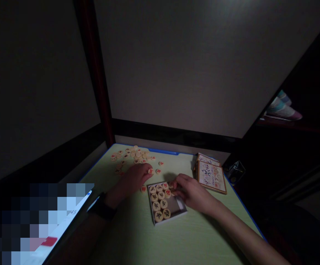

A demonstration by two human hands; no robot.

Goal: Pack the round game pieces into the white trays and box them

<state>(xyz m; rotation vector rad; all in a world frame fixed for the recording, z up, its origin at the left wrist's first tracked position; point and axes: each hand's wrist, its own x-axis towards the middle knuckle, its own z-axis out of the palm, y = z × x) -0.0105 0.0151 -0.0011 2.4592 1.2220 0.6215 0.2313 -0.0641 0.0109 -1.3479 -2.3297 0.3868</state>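
One red-marked piece [150, 171] is pinched in my left hand [135, 177], just beyond the box [173, 205]. My right hand [190, 189] is at the box's far right corner, fingers narrow; I cannot tell whether they grip anything. Inside the box, round pieces [163, 203] sit in rows along its left and far sides. Loose pieces [138, 155] scatter over the worktop [204, 224] beyond the box, mostly leftward; printed covers [212, 177] lie to its right.

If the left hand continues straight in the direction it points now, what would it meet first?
Beyond the red-marked piece at its fingertips, the left hand would probably meet the loose round piece just ahead, though depth is unclear.
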